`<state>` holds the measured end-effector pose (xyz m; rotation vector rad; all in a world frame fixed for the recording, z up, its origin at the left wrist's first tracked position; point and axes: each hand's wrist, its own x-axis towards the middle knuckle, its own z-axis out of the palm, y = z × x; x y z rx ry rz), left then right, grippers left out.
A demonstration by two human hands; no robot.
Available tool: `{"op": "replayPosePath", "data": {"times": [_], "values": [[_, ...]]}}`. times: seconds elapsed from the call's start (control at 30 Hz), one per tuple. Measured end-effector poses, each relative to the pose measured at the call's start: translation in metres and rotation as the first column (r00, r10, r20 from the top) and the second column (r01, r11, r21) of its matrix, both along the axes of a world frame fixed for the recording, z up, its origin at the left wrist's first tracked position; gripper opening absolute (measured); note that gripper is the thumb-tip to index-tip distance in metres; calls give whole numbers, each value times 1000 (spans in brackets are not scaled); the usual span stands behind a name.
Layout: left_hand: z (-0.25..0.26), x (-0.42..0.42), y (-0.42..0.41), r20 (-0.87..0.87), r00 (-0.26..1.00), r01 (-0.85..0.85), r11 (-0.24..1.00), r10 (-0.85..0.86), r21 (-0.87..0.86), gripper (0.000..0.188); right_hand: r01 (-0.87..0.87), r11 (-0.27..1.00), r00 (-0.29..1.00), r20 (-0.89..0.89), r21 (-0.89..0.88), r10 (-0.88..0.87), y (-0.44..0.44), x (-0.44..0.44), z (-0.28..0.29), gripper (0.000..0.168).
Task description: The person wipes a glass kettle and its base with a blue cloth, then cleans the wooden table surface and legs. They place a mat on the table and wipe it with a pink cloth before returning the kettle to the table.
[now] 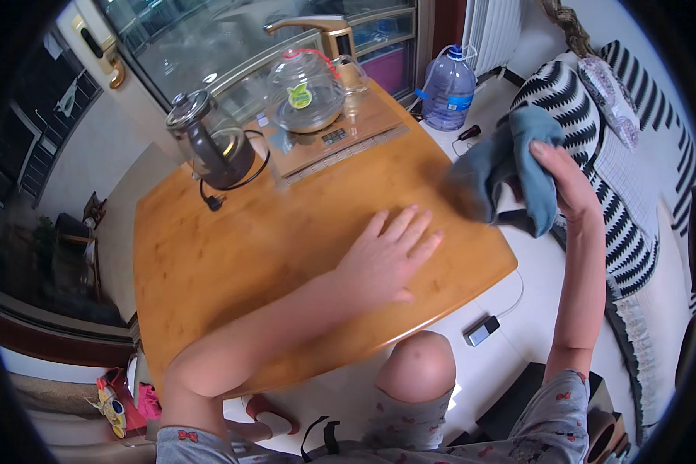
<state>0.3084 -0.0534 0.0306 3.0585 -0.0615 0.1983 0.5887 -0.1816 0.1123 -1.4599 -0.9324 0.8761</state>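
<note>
My right hand (562,174) grips a folded blue-grey cloth (530,159) in the air, just past the right edge of the wooden table (238,249). Part of the cloth is blurred and hangs down by the table's edge. Fingers spread, my left hand (385,255) is over the right part of the tabletop and holds nothing. Whether its palm touches the wood I cannot tell.
At the table's back stand a glass kettle (211,142) with a loose power cord and plug (213,202), and a glass pot (304,93) on an electric tea stove (348,139). A water jug (451,90), a power bank (482,331) and a patterned sofa (626,232) are to the right.
</note>
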Motion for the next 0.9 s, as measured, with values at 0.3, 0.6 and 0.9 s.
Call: {"op": "replayPosePath", "data": {"times": [0.3, 0.6, 0.9], "values": [[25, -214, -82, -4, 1000, 13, 983, -14, -181, 63, 226, 974, 275, 960, -5, -59, 67, -96, -162, 88], [11, -403, -130, 165, 880, -392, 877, 446, -280, 49, -133, 988, 304, 946, -76, 114, 142, -379, -148, 74], [-31, -608, -160, 394, 243, -817, 406, 886, -410, 31, -638, 763, 294, 881, -109, 372, 47, -496, -113, 71]]}}
